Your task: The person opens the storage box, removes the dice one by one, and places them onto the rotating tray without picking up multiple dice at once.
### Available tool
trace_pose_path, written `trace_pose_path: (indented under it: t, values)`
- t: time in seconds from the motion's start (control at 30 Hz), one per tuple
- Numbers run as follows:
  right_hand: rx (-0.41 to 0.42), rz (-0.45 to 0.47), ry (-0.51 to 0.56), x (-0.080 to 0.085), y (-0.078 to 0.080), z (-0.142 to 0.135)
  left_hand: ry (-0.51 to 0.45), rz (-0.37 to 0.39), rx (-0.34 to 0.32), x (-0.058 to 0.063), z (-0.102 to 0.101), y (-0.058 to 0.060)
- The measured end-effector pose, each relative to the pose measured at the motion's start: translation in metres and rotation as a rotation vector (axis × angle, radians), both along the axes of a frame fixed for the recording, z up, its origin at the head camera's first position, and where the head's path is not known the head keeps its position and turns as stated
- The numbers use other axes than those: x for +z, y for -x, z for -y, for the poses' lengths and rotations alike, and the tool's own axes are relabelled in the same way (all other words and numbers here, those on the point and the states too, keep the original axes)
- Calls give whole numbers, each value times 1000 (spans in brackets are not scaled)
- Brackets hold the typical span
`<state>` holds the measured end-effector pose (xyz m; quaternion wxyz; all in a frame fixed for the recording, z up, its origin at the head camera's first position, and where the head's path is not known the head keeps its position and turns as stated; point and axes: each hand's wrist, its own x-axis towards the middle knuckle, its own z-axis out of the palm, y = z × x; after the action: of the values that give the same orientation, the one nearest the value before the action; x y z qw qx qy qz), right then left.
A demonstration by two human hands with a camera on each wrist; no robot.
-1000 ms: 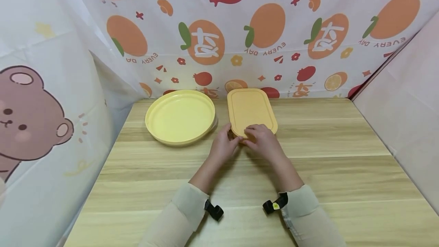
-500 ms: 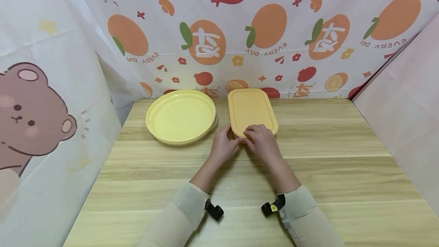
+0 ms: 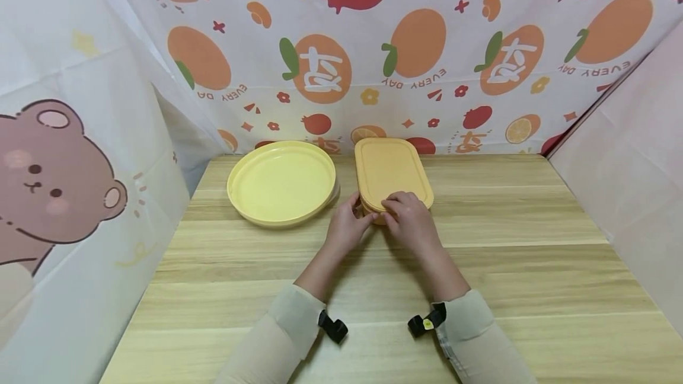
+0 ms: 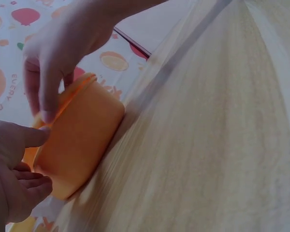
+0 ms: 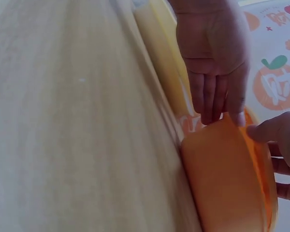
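Observation:
An orange rectangular food container (image 4: 84, 140) stands at the back of the table, its lighter orange lid (image 3: 392, 168) on top. Along the near edge the lid sits slightly raised, and a gap shows under it in the right wrist view. My left hand (image 3: 345, 229) holds the near left corner of the container, thumb at the rim and fingers against the side. With curled fingers on top and the thumb under its edge, my right hand (image 3: 415, 223) grips the near edge of the lid. The inside of the container is mostly hidden.
Left of the container is a round yellow dish (image 3: 283, 185) with a raised rim. A fruit-print cloth (image 3: 341, 64) hangs behind the wooden table (image 3: 512, 289). A bear-print cloth (image 3: 69, 176) closes the left side, a pale one (image 3: 629, 194) the right.
The near edge of the lid has come up a little from the container under my right hand. My left hand has stayed at the same corner.

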<state>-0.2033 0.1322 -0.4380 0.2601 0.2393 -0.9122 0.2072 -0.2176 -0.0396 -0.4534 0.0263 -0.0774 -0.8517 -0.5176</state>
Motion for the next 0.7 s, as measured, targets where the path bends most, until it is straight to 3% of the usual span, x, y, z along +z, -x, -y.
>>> trace_pose_path:
  t: [0.17,0.3,0.5,0.6,0.7]
  values:
    - [4,-77,136,9,-2,-10,173,-126,12,0,-2,-2]
    - [-53,-155,275,16,-1,-24,262,-276,-10,0,-5,-4]
    - [-252,-263,621,19,5,-49,371,-544,-98,-6,-8,-5]
    - [-358,-278,838,15,8,-65,380,-591,-120,-8,-9,-6]
    - [-472,-233,1058,9,14,-85,381,-576,-122,-10,-10,-6]
